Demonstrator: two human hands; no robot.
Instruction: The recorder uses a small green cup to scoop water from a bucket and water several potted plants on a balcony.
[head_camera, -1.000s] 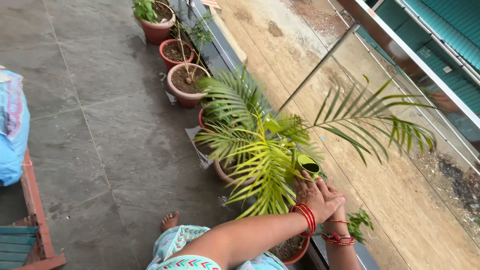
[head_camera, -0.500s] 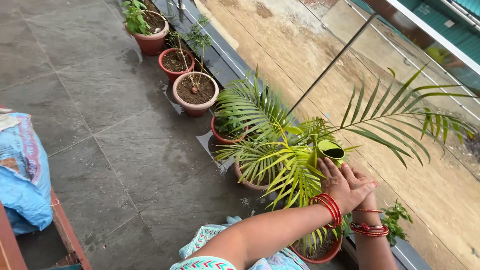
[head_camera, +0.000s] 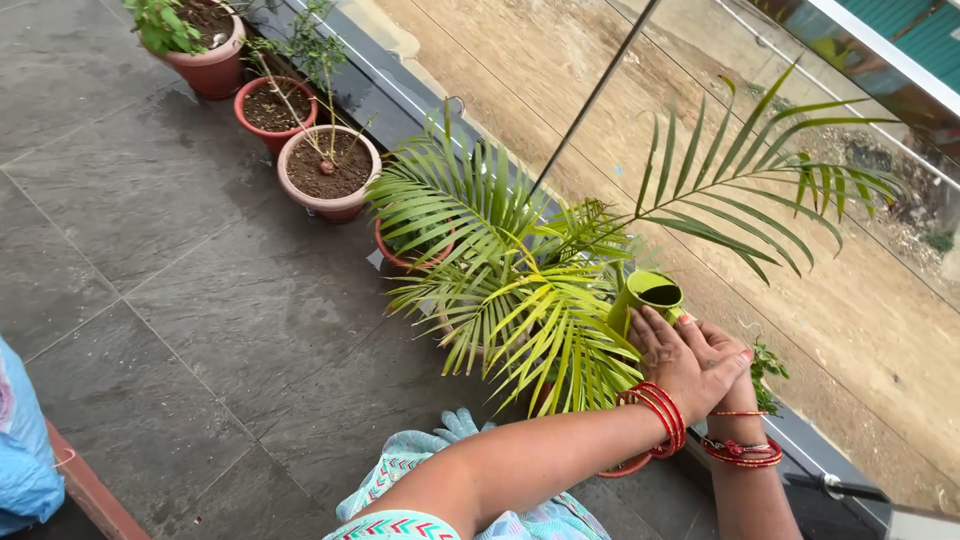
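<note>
Both hands share one grip on a small green watering can: the left hand lies on top, fingers pressed together over the right hand, whose own fingers are mostly hidden beneath, so I cannot tell exactly how they close around the can. Red bangles circle both wrists. The can sits among the fronds of a palm plant, its open mouth facing up, just above a terracotta pot that shows only as a rim under the forearm.

Judging by this, the step in hand looks like watering the palm, with the can held roughly level over the leaves. The next move would call for tipping the can toward the soil while both hands keep it steady, and for threading past the fronds so the water lands in the pot and not on the grey tiled floor.

Compared with the earlier frames, the view has swung: the row of round pots along the glass railing now sits further up and to the left, and the blue sack has slipped almost out at the left edge. The hands and can keep the same hold on each other throughout.
</note>
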